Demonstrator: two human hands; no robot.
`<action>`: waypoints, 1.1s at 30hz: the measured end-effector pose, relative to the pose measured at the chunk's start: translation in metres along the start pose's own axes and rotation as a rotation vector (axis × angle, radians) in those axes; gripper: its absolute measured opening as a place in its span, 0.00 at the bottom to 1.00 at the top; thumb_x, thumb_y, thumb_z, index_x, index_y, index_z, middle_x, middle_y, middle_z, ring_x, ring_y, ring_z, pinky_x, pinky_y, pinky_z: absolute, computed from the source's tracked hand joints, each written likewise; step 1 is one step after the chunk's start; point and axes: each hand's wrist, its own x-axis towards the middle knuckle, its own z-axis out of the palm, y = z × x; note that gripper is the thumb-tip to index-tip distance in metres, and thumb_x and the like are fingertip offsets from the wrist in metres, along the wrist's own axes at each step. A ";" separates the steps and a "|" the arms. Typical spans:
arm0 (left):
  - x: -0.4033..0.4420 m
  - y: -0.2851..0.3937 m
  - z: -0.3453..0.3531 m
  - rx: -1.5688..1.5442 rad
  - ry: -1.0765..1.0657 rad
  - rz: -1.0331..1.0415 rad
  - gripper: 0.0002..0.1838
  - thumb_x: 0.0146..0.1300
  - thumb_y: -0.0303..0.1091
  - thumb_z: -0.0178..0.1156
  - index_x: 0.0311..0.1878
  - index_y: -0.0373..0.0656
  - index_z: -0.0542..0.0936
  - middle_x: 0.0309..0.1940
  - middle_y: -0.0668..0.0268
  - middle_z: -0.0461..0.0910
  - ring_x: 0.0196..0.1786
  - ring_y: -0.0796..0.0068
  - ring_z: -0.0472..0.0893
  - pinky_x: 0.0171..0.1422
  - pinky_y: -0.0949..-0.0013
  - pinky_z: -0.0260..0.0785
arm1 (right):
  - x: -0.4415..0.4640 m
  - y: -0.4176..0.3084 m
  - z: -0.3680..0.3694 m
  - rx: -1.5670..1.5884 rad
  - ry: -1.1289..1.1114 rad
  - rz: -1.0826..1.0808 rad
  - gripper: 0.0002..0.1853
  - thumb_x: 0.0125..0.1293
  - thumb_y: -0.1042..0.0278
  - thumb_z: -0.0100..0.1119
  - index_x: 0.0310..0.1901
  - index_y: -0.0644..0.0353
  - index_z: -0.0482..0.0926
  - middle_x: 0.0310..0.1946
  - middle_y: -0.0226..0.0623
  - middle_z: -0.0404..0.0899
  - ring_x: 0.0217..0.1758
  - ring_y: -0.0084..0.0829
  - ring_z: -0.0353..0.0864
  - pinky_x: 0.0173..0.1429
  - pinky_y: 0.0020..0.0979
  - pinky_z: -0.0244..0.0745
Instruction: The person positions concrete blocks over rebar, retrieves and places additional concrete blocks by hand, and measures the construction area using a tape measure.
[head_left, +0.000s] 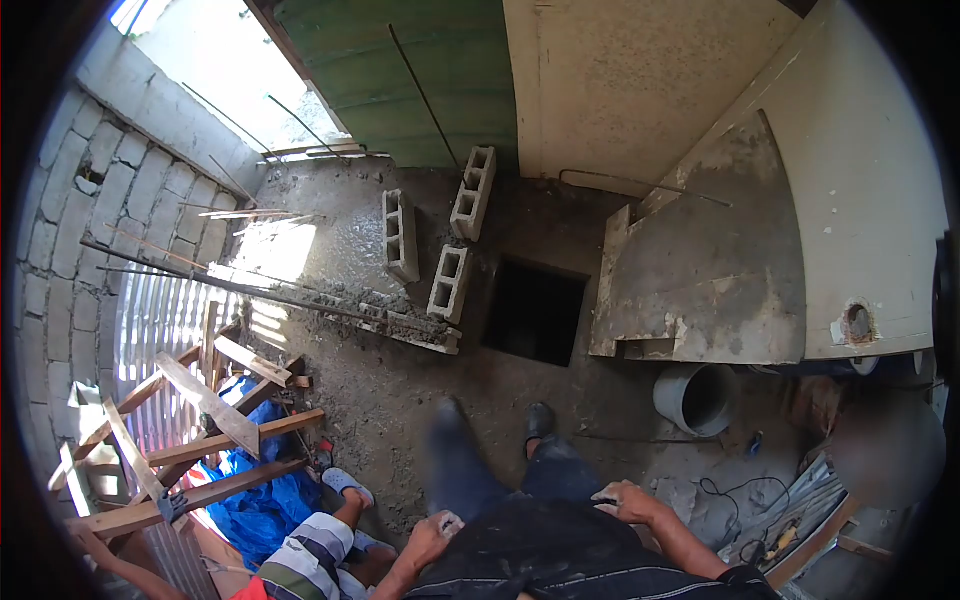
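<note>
We are having planks (290, 422) lying left of our left hand (428, 538), which is gripping the shirt (540, 550) between our hands, blocks (450, 283) and a pit (535, 310) sitting ahead, our right hand (630, 503) gripping it too, a bucket (670, 398) resting ahead-right.

The person wears a black top (560, 550) with thin pale lines running across it at the bottom of the frame. Below it are dark blue trousers (565, 470) and dark footwear (540, 421), one foot blurred. The left hand (432, 538) and right hand (628, 502) are ungloved, with whitish residue on their fingers. A black sleeve (748, 580) shows lower right.
</note>
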 end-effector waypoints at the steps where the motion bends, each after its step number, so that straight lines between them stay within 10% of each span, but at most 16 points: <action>1: 0.001 -0.003 0.006 0.091 0.122 0.170 0.15 0.63 0.45 0.59 0.37 0.40 0.80 0.34 0.53 0.81 0.38 0.51 0.80 0.45 0.57 0.71 | -0.002 0.002 0.000 -0.040 0.033 -0.007 0.16 0.64 0.54 0.57 0.51 0.48 0.82 0.50 0.38 0.80 0.55 0.45 0.74 0.62 0.41 0.68; 19: 0.023 0.017 -0.027 -0.087 -0.088 -0.308 0.20 0.61 0.54 0.60 0.38 0.45 0.84 0.35 0.54 0.83 0.40 0.53 0.82 0.46 0.60 0.72 | 0.049 -0.009 -0.028 -0.117 0.032 0.114 0.14 0.62 0.56 0.59 0.47 0.49 0.83 0.51 0.37 0.80 0.57 0.46 0.73 0.62 0.42 0.68; 33: 0.065 -0.015 -0.058 -0.059 0.003 -0.192 0.22 0.63 0.55 0.57 0.38 0.44 0.84 0.36 0.54 0.83 0.43 0.52 0.82 0.47 0.58 0.72 | 0.090 -0.064 -0.072 0.011 0.011 0.287 0.13 0.61 0.60 0.58 0.41 0.59 0.81 0.41 0.48 0.82 0.48 0.49 0.80 0.53 0.43 0.72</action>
